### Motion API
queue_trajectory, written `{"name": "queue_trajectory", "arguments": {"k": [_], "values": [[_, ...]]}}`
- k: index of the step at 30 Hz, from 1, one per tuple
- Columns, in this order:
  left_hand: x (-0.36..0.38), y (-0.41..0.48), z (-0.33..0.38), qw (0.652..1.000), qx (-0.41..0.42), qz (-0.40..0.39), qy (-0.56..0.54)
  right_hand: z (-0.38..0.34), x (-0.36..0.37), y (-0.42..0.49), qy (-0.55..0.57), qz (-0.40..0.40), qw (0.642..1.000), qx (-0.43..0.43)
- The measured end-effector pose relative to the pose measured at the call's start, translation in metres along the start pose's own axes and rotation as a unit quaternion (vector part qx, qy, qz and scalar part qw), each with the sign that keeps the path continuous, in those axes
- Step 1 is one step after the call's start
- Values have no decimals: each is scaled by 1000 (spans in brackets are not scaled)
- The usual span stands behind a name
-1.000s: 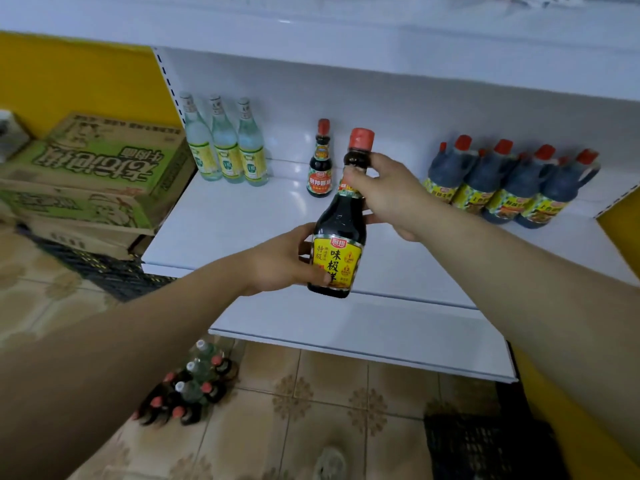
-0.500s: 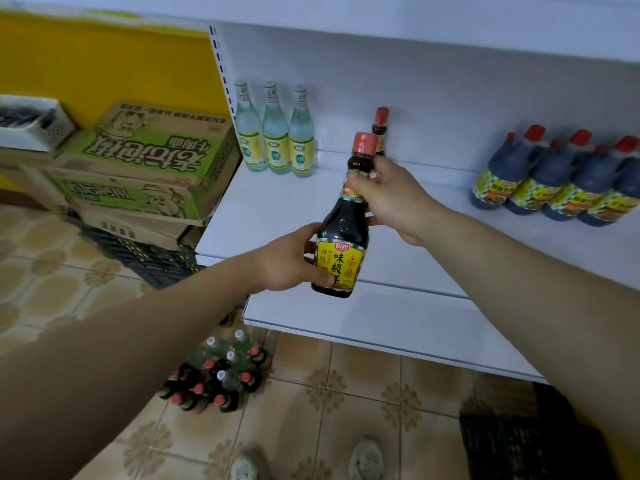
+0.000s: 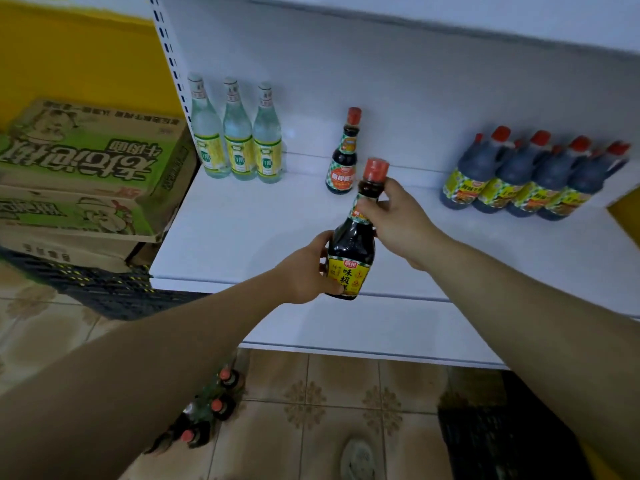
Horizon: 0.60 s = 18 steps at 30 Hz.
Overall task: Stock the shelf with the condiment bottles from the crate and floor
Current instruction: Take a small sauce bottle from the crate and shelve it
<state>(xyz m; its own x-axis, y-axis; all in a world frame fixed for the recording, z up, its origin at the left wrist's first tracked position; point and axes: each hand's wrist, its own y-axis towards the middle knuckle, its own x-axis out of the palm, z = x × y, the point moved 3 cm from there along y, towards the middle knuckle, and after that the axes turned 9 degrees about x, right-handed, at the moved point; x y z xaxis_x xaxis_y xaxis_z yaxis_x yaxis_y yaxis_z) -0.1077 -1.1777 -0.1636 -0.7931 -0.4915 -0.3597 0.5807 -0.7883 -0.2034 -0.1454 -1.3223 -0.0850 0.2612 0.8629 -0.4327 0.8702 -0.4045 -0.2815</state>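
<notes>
The held bottle [image 3: 350, 249] carries a yellow label with the black Chinese characters 味极 and a third that is cut off, below a small red tab too blurred to read. The top carton [image 3: 86, 147] shows large upside-down green characters, with 牛肉面 printed smaller beside them. Labels on the shelf bottles [image 3: 239, 147] are illegible.

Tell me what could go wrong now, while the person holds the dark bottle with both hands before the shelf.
1. The small bottle stands on the shelf just behind the dark sauce bottle; pushing straight in may knock it over.
2. The right hand grips only the neck; if the left hand lets go early, the bottle may slip.
3. The floor bottles stand near the shoe, partly hidden by the left arm; a step may tip them.
</notes>
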Motion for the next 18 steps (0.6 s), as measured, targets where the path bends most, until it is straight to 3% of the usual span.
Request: {"name": "queue_trajectory", "arguments": {"k": [8,18], "values": [[62,107,-10,997,26,71,12,56,-58,59,-46,25,999,-17],[73,200,-32,988,98,114,28,91,-86,125,-45,66,993,-84]]}}
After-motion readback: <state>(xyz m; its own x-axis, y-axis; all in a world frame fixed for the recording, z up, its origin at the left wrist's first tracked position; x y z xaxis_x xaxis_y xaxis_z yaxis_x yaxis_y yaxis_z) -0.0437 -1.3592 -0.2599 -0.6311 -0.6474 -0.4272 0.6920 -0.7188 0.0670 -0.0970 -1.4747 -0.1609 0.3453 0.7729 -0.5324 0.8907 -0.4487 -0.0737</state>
